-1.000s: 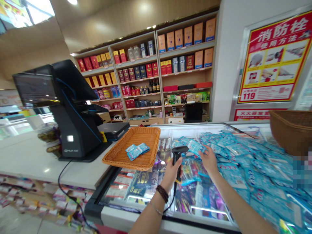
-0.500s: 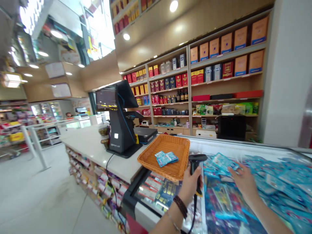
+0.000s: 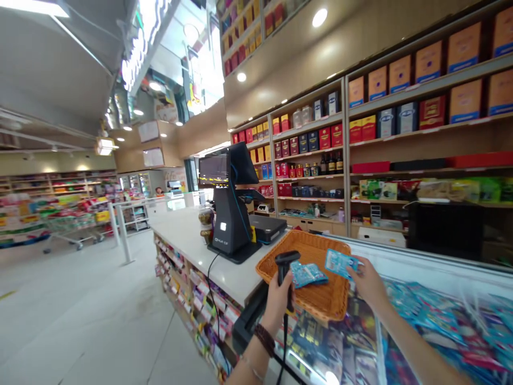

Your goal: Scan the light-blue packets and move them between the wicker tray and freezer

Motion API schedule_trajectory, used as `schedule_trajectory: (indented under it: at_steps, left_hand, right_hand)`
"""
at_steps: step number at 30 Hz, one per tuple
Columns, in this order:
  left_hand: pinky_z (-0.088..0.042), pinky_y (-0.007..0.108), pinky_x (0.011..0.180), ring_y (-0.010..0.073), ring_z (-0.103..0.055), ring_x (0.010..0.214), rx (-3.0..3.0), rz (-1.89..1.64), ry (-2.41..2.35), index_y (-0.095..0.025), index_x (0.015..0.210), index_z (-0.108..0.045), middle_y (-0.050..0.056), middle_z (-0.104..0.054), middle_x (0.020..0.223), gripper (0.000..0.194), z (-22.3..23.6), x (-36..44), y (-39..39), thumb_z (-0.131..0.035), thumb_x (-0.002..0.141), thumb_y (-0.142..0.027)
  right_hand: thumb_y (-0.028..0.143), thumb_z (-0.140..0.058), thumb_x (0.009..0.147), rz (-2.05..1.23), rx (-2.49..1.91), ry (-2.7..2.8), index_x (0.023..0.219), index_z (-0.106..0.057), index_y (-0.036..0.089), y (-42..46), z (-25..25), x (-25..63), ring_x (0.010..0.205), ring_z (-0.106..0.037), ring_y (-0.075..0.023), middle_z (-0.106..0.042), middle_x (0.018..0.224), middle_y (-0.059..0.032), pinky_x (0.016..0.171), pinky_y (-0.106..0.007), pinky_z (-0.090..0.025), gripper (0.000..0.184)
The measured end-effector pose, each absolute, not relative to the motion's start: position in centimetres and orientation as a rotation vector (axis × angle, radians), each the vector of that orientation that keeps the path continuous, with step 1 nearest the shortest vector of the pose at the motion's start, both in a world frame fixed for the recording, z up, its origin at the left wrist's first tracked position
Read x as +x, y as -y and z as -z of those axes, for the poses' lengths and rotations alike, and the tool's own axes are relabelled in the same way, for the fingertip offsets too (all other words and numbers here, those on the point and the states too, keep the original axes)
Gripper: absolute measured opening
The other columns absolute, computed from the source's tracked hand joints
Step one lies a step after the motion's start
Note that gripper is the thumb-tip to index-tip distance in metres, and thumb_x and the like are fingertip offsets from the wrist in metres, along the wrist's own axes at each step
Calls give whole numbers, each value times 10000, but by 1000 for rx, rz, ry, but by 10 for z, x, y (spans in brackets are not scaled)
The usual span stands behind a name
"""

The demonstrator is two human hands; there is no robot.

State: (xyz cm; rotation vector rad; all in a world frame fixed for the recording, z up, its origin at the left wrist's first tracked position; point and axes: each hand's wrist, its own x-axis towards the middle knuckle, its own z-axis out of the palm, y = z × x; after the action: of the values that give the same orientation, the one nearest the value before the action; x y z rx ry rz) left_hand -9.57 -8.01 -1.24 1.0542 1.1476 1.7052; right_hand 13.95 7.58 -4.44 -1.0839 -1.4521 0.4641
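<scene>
View: head camera, looking forward and down across a shop checkout.
Hands: 2, apart, not touching each other.
Left hand: closed around the grip of a black barcode scanner, held upright, its head just over the basket's left rim.
Right hand: fingertips pinch 1 blue packet above the basket's right side.
Basket: a wicker basket at the end of the table, reaching over the freezer's glass, with a small pile of blue packets inside, near the scanner.
Table: a white table carrying a black POS terminal just left of the basket.
Freezer: a glass-topped freezer under the hands, with a mass of blue sachets at the right.
Behind: wooden shelves stocked with boxes and bottles.
</scene>
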Motion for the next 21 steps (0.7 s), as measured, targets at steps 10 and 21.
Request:
schedule_trajectory:
  at_steps: [10, 21]
  left_hand:
    - [-333, 216, 379, 70, -431, 376, 988, -1775, -1190, -203, 740, -488, -72, -498, 519, 770, 11, -123, 88, -739, 498, -890]
    - [-352, 206, 419, 62, -440, 419, 1066, -1666, -1034, -193, 771, -511, -66, -500, 560, 645, 4, -72, 87, -763, 646, -774]
  right_hand:
    - [331, -616, 657, -778, -823, 1624, 1350, -471, 263, -101, 67, 56, 1342, -595, -330, -653, 1372, -159, 1071, -528, -501, 711]
    - [398, -434, 898, -232, -1124, 1639, 1390, -513, 203, -110, 80, 182, 1347, -587, -325, -640, 1403, -187, 1115, -519, -466, 536]
